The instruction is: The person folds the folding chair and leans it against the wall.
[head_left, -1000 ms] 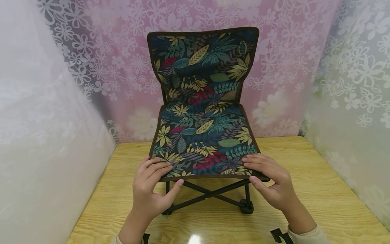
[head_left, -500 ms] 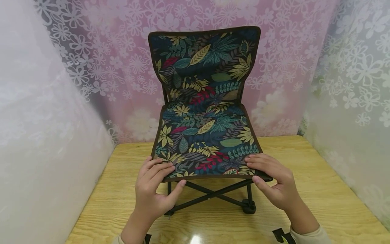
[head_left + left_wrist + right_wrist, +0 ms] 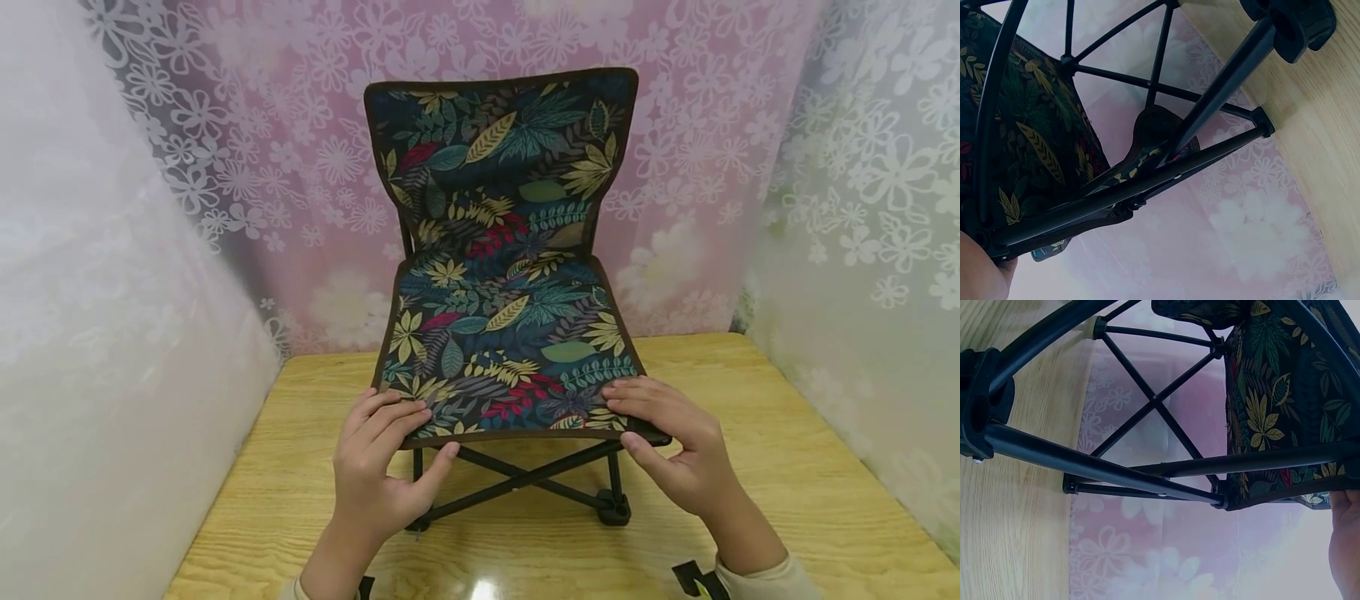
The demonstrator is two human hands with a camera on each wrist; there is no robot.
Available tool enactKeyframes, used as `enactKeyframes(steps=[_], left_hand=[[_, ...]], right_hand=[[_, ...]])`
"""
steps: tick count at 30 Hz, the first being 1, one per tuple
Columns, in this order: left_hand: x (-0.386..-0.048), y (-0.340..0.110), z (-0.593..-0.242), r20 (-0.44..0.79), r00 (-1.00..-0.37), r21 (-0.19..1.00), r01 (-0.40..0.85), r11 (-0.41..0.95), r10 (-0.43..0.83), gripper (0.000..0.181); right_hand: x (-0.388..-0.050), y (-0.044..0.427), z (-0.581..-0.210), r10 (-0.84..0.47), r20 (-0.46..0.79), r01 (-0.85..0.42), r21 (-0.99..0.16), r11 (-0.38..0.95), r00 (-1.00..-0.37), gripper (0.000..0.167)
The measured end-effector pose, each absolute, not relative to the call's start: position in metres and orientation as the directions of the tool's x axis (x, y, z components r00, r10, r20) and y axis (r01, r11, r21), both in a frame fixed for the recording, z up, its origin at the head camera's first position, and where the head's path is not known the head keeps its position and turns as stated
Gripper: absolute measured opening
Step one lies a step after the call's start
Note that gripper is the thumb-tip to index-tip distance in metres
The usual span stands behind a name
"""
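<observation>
A folding chair (image 3: 502,333) with dark leaf-patterned fabric and brown edging stands unfolded on the wooden table. Its black crossed legs (image 3: 517,479) show below the front edge of the seat. My left hand (image 3: 382,467) rests on the seat's front left corner, fingers laid over the fabric and thumb before the edge. At the front right corner, my right hand (image 3: 678,446) lies the same way. Both wrist views look under the seat at the tubes (image 3: 1110,194) and joints (image 3: 1222,494) of the frame; only part of each hand shows there.
The wooden table (image 3: 750,467) reaches out on both sides of the chair. Behind it hangs a pink flowered curtain (image 3: 300,167). Whitish sheets close in the left side (image 3: 127,333) and the right side (image 3: 862,275). Black plastic feet (image 3: 613,508) stand on the tabletop.
Chair and hands shifted very slightly rightward in the head view between the first frame and the second. Both hands stay on the seat corners.
</observation>
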State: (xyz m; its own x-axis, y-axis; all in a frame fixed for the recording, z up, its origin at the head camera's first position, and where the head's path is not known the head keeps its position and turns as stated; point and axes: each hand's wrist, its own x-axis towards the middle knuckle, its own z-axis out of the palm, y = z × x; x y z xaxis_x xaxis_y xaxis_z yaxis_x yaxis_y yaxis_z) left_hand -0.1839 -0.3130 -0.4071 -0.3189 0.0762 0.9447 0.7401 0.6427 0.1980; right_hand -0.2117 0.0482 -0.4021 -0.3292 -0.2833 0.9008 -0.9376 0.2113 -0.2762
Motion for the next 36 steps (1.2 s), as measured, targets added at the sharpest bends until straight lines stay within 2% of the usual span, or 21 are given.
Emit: enactKeyframes(steps=[36], left_hand=[[-0.1852, -0.3136, -0.4076, 0.949, -0.306, 0.184, 0.74, 0.647, 0.08, 0.04]], right_hand=[[-0.2128, 0.0507, -0.4026, -0.312, 0.889, -0.938, -0.284, 0.2, -0.336, 0.027]])
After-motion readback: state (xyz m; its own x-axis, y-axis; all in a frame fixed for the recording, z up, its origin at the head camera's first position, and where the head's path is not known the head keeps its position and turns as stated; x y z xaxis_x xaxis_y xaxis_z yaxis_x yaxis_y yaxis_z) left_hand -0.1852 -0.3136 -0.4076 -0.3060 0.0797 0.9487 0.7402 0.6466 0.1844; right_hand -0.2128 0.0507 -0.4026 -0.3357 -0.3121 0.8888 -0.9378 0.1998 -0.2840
